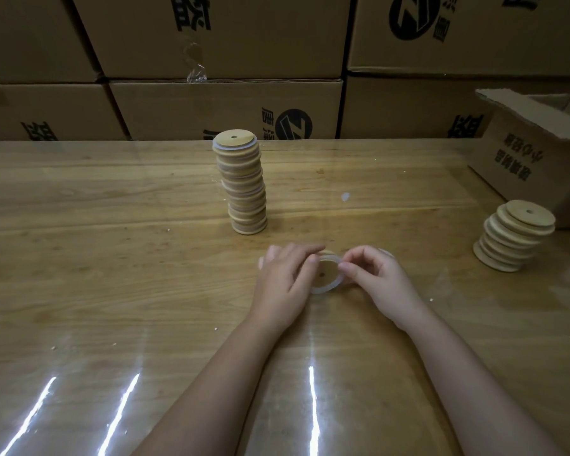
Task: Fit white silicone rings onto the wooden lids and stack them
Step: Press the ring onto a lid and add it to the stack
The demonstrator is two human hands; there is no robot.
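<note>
A round wooden lid (pixel 323 274) with a small centre hole sits between my two hands over the middle of the table. A white silicone ring (pixel 323 288) wraps its rim, showing along the lower and right edge. My left hand (pixel 285 284) grips the lid's left side with curled fingers. My right hand (pixel 374 278) pinches the ring at the lid's right edge between thumb and forefinger. A tall stack of ringed lids (pixel 242 185) stands behind my hands. A shorter, leaning stack of plain wooden lids (pixel 514 240) is at the right.
An open cardboard box (pixel 537 153) sits at the table's far right, behind the short stack. A wall of stacked cartons (pixel 224 106) lines the table's back edge. A clear glossy sheet (pixel 112 373) covers the wooden table.
</note>
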